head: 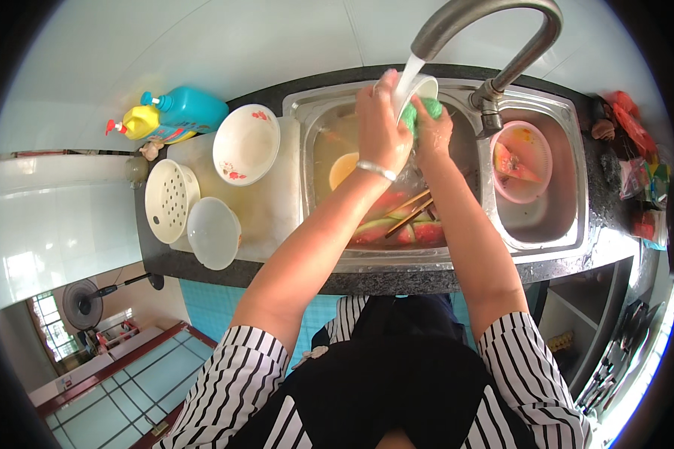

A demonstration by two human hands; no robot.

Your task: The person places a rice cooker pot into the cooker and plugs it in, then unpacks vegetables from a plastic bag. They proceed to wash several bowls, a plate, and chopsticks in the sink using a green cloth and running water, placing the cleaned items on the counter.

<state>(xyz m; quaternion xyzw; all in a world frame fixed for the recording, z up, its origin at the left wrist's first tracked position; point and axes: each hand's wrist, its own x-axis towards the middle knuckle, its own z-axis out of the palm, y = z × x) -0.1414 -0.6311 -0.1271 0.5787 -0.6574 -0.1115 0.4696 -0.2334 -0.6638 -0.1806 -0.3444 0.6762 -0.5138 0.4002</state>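
Note:
Under the running faucet [486, 33], my left hand [383, 126] grips a white bowl [427, 87] that is tilted on its side. My right hand [433, 132] holds a green scrubbing cloth [430, 108] against the bowl. Water pours between my left fingers and the bowl. Below both hands, the larger steel basin [320, 134] holds cloudy water. Watermelon rinds [373, 231] lie in it, with several chopsticks [410, 213] across them. A yellowish round dish [344, 168] shows partly beside my left forearm.
Left of the sink stand a floral bowl [247, 145], a perforated cream basket [171, 202] and a white bowl [213, 233]. Blue [194, 109] and yellow [141, 122] pump bottles stand by the wall. The smaller basin [539, 221] holds a pink strainer [521, 129] with watermelon scraps. Plastic bags [634, 123] lie at right.

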